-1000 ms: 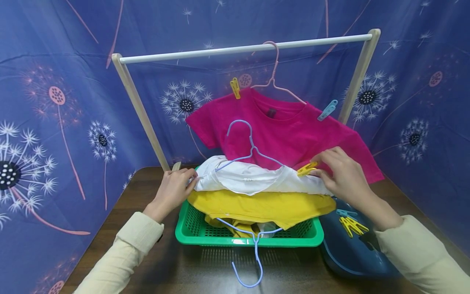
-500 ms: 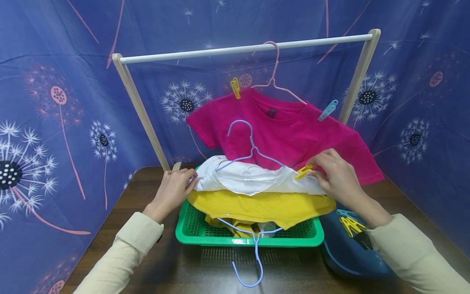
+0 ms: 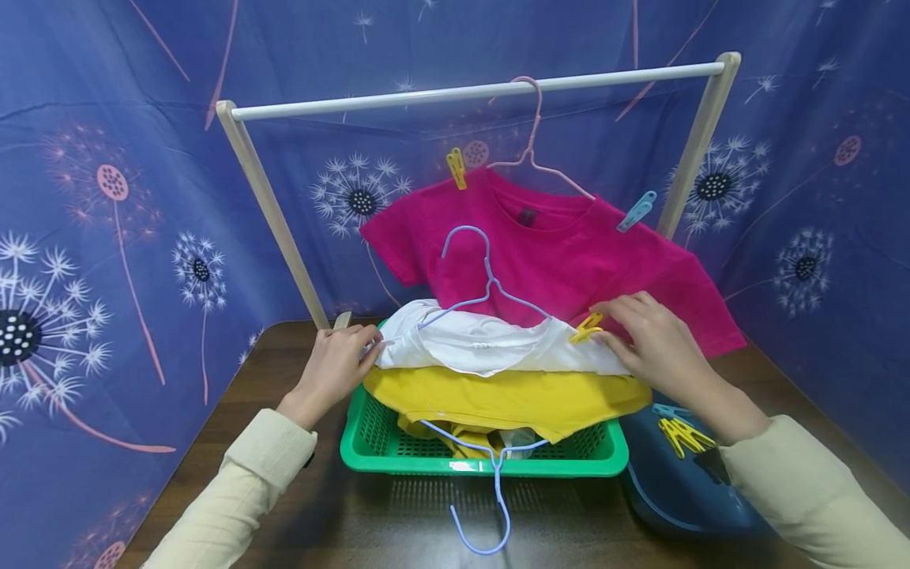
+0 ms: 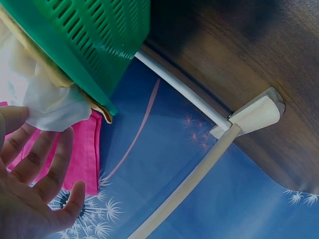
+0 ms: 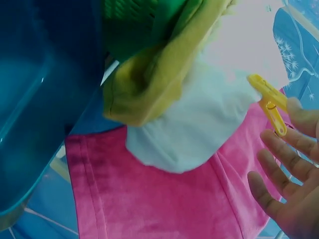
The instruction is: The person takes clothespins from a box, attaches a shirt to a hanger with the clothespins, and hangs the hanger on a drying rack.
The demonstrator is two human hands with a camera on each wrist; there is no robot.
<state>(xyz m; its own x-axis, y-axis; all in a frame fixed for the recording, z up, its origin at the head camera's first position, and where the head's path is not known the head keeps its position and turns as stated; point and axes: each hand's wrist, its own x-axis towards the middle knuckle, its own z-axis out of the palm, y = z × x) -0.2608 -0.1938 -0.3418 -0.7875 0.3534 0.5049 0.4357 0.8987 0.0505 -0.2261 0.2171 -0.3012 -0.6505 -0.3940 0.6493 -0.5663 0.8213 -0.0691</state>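
A white shirt (image 3: 490, 348) on a blue hanger (image 3: 490, 276) lies over a yellow garment (image 3: 498, 395) on the green basket (image 3: 384, 462). My left hand (image 3: 341, 359) pinches the white shirt's edge at its left shoulder, thumb and fingertips on the fabric in the left wrist view. Between thumb and forefinger, my right hand (image 3: 654, 340) holds a yellow clothespin (image 3: 587, 327). Its tip meets the edge of the white shirt near the right end of the hanger; in the right wrist view the other fingers (image 5: 271, 167) are spread below the clothespin (image 5: 269, 99).
Behind, a pink shirt (image 3: 526, 253) with yellow and blue clothespins hangs from a white rail (image 3: 398, 99) on wooden posts. At right stands a dark blue tub (image 3: 682, 498) with several clothespins (image 3: 682, 435). Another blue hanger (image 3: 501, 506) sticks out over the basket's front.
My right hand has moved left with the yellow clothespin, from beside the shoulder to the white shirt's edge nearer the hanger. My left hand has stayed at the shirt.
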